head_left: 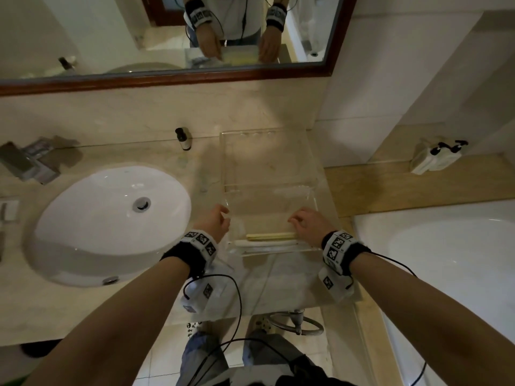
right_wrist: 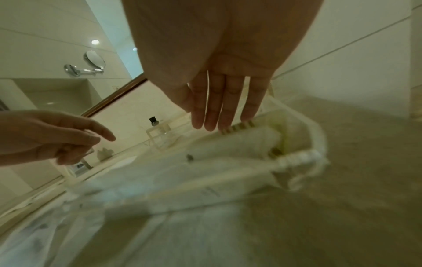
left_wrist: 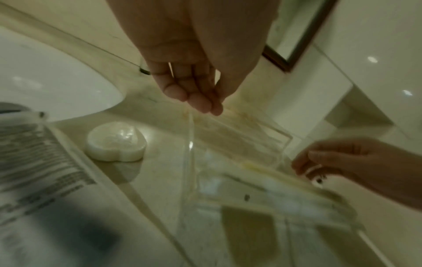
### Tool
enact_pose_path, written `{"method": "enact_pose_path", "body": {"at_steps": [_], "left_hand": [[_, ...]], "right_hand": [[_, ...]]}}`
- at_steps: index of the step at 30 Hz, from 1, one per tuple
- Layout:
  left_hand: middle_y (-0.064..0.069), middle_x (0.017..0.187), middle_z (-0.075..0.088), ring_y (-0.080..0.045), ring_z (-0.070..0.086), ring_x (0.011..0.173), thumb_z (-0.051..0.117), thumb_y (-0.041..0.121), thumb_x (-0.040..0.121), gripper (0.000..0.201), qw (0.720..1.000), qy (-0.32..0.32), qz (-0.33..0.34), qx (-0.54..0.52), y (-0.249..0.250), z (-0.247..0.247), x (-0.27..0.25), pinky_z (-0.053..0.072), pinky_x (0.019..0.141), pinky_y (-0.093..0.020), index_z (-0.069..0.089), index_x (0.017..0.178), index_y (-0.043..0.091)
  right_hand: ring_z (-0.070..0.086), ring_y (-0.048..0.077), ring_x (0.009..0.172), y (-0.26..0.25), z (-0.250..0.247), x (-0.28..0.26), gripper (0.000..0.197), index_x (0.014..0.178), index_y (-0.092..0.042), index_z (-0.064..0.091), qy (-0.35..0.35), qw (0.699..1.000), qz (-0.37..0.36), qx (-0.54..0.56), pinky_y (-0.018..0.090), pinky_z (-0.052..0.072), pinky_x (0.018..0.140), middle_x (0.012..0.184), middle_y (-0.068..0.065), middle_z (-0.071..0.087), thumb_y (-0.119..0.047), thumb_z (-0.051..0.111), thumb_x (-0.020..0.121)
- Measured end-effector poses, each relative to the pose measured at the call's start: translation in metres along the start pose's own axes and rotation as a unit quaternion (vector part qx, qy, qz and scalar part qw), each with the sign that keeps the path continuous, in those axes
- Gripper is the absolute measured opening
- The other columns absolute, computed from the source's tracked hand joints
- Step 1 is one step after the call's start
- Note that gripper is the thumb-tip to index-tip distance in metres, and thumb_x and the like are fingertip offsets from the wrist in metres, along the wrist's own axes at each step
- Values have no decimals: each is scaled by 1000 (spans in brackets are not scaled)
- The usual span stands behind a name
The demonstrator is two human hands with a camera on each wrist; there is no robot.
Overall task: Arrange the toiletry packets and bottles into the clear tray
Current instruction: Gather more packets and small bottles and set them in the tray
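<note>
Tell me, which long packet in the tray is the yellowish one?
The yellowish packet, lying farther from the person, by the right hand; the white packet lies beside it, nearer the clear tray front wall.

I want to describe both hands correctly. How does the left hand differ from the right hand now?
The left hand is at the left wall of the clear tray, fingers loosely curled; the right hand is at the right side, fingers straighter. The right hand's fingertips reach the packets; the left hand is apart from them. Neither plainly grips anything.

clear plastic tray (head_left: 312,174), glossy ceramic sink (head_left: 83,227)
</note>
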State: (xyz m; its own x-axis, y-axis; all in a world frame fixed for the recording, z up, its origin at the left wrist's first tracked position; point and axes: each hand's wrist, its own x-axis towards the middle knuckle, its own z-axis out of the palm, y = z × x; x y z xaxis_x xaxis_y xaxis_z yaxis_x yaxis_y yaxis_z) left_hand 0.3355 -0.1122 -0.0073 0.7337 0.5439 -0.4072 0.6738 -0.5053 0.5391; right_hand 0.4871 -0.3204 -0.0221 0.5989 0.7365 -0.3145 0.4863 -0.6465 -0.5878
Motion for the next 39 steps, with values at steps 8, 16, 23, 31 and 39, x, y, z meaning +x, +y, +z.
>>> {"method": "enact_pose_path", "body": {"at_steps": [8,16,23,31,39], "left_hand": [[-16,96,70,-31,64,91,36,13,94,30,991,69,-87,-72,-37,-40,-11,48,83,-33,48,122,9],[-12,93,71,-27,64,85,45,21,93,27,985,77,-144,-51,-92,-56,-38,49,80,-32,49,119,13],[-8,106,67,-26,63,96,48,22,92,26,992,26,-124,26,-123,-49,-53,49,83,-33,54,117,16],[-7,126,50,-24,55,111,59,32,87,41,991,-29,-81,106,-141,-40,-45,46,97,-37,51,124,16],[-8,125,52,-27,53,115,58,37,86,42,984,-40,-71,159,-143,-32,-27,45,98,-37,51,121,15]], "right_hand": [[54,22,85,-48,6,35,23,98,-6,66,-10,1000,-15,9,31,43,76,90,6,58,-20,49,95],[58,20,102,-119,49,52,24,114,-13,60,-65,997,-44,25,30,46,91,111,3,62,-22,49,94],[37,23,130,-169,96,55,44,130,-24,49,-149,936,-192,-255,39,25,110,136,0,45,-18,57,87],[44,29,120,-176,121,63,40,128,-19,50,-145,909,-176,-349,40,28,108,129,8,50,-8,43,90],[39,29,126,-183,126,60,46,134,-24,41,-151,920,-168,-319,44,26,106,134,6,43,-12,41,89]]}}
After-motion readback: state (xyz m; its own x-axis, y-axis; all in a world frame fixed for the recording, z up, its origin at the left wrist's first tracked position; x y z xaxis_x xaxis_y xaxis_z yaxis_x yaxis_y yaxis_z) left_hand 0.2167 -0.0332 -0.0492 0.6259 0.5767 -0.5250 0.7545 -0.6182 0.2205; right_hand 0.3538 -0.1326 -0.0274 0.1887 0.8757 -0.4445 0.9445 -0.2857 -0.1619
